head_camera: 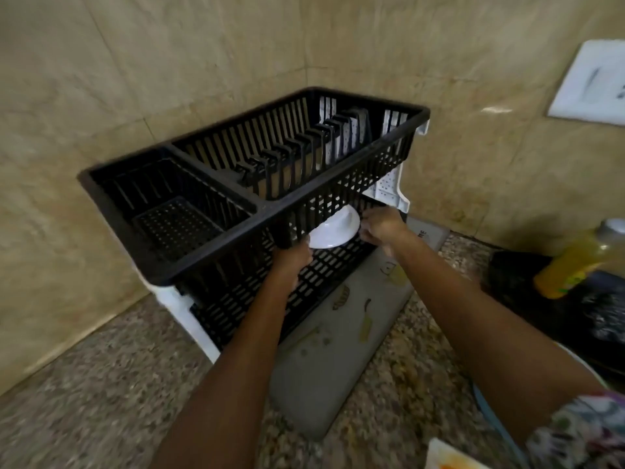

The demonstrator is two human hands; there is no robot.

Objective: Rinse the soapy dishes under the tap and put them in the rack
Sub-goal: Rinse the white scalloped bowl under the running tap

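A black two-tier dish rack (216, 238) with white legs stands in the corner of the counter. A white bowl (334, 230) sits upside down in the lower tier, under the upper basket. My left hand (292, 260) holds the bowl's left rim, its fingers partly hidden behind the rack's front bar. My right hand (380, 226) holds the bowl's right side with curled fingers. The upper tier shows plate slots and a small cutlery tray, with no dishes seen in it.
A grey drying mat (338, 360) with printed figures lies under the rack on the speckled granite counter (101, 401). A yellow bottle (575, 262) stands at the right by a dark sink area. A white wall socket (592, 82) is upper right.
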